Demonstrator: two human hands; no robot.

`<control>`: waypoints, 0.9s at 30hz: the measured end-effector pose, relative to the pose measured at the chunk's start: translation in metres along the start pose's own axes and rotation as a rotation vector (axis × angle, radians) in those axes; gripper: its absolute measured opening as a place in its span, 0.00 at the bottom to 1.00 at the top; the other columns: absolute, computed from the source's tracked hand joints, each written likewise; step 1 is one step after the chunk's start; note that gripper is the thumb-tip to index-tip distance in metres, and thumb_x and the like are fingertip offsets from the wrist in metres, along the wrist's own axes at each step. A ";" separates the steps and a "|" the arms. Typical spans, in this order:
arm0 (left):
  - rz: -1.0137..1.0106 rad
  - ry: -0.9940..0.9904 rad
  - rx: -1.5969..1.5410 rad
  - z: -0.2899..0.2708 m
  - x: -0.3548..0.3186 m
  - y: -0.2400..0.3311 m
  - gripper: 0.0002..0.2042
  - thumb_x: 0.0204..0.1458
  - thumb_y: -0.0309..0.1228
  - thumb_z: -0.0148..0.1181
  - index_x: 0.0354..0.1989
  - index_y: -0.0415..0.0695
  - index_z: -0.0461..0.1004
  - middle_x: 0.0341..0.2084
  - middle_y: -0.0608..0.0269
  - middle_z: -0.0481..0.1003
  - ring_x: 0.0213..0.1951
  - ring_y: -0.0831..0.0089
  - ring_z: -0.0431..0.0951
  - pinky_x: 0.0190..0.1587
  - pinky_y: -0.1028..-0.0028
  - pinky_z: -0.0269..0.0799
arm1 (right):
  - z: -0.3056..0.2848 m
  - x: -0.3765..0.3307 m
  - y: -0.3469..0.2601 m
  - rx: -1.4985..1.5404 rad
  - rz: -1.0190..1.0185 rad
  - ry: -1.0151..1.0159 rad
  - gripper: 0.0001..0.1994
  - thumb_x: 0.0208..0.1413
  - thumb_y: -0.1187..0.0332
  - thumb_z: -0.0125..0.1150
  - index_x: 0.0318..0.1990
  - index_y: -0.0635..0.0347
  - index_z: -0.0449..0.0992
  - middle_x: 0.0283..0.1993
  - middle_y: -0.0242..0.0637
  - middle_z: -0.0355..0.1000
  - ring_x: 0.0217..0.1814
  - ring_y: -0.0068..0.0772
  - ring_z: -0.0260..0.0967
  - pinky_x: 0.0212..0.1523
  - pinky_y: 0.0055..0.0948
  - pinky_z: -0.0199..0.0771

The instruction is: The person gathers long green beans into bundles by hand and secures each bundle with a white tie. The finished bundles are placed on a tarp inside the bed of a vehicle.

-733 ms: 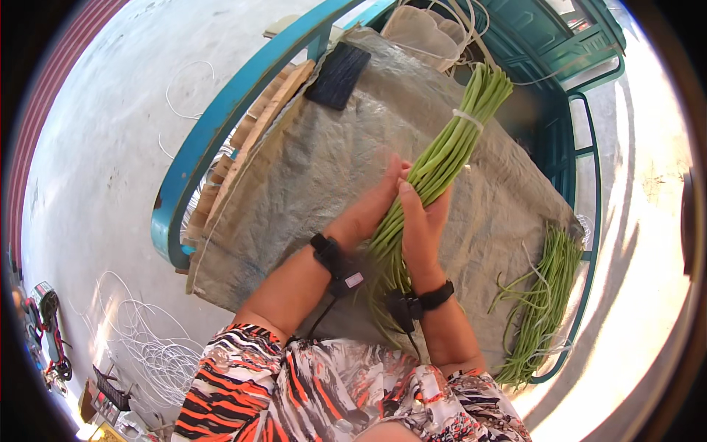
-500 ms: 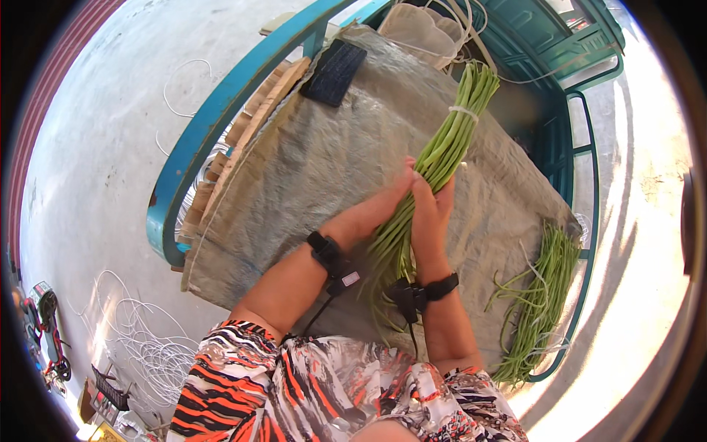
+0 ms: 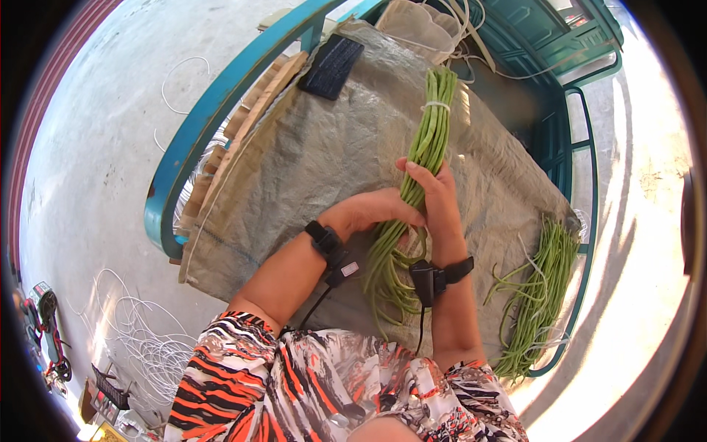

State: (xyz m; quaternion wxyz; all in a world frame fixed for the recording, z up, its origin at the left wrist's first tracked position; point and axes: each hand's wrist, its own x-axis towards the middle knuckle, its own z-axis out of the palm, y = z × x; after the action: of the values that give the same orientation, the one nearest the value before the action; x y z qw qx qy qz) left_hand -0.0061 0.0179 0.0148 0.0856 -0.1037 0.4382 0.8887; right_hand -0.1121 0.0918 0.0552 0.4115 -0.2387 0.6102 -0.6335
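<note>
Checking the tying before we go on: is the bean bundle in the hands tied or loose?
Tied at the far end: a pale band circles the bean bundle. The near ends below both hands fan out loose.

left hand (image 3: 372,210): fingers curled, closed | right hand (image 3: 440,199): fingers wrapped, closed | hands touching, forearms converging

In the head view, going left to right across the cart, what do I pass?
Teal cart rail → grey woven sack → left hand → tied bundle of long beans → right hand → loose pile of long beans → teal frame on the right.
</note>
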 end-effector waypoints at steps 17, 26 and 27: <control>0.000 -0.023 -0.389 -0.009 0.009 -0.009 0.05 0.46 0.24 0.56 0.31 0.39 0.70 0.24 0.58 0.74 0.29 0.65 0.78 0.34 0.68 0.77 | -0.032 -0.116 0.038 -0.653 0.023 -0.004 0.10 0.53 0.68 0.57 0.40 0.63 0.70 0.32 0.34 0.70 0.33 0.23 0.68 0.36 0.26 0.67; -0.052 0.056 -0.423 -0.016 0.002 -0.009 0.03 0.48 0.26 0.57 0.28 0.43 0.69 0.21 0.64 0.72 0.24 0.72 0.75 0.33 0.66 0.76 | 0.002 -0.144 0.002 -1.348 -0.079 -0.035 0.13 0.55 0.57 0.52 0.36 0.58 0.71 0.32 0.46 0.71 0.35 0.54 0.67 0.34 0.41 0.67; -0.047 0.059 -0.417 -0.017 0.002 -0.010 0.03 0.48 0.26 0.57 0.28 0.43 0.69 0.21 0.64 0.72 0.24 0.72 0.75 0.33 0.66 0.76 | 0.001 -0.138 -0.001 -1.346 -0.088 -0.036 0.13 0.55 0.57 0.52 0.36 0.58 0.71 0.32 0.46 0.71 0.35 0.54 0.67 0.34 0.41 0.67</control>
State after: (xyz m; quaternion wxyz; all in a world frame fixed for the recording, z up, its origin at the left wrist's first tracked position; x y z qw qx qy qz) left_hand -0.0037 0.0107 -0.0034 0.0702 -0.1555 0.2444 0.9545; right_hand -0.0360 0.2039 0.0835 0.1570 -0.4782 0.8547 -0.1273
